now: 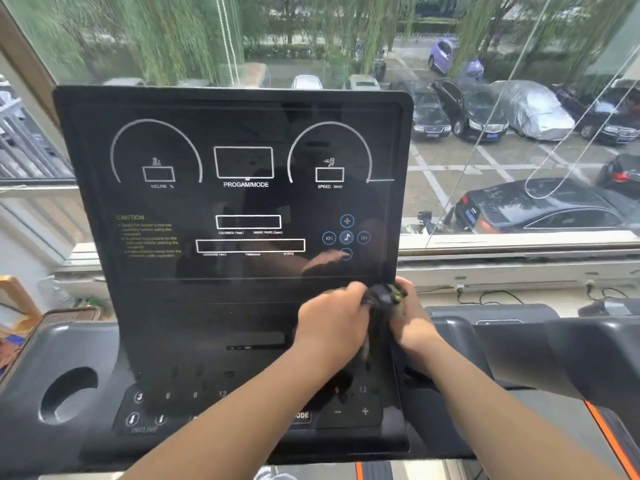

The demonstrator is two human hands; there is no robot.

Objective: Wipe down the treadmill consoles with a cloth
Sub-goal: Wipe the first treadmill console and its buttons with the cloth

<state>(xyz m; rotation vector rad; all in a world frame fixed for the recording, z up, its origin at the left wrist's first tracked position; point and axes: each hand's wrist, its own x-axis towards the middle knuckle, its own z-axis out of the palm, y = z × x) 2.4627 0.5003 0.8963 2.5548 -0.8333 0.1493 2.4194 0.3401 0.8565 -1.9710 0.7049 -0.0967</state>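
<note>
A dark crumpled cloth sits right of frame centre, at the lower right edge of the glossy black treadmill console panel. The left hand and right hand each have their grip curled round it. Wiping looks unfinished, and no marks show which areas are done. Forearms hide some of the blurred lower buttons.

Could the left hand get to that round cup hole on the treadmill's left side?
Probably yes. The left hand grips the dark cloth with the right hand low on the console, and nothing stands between it and the cup holder. The right hand would need to let go.
</note>
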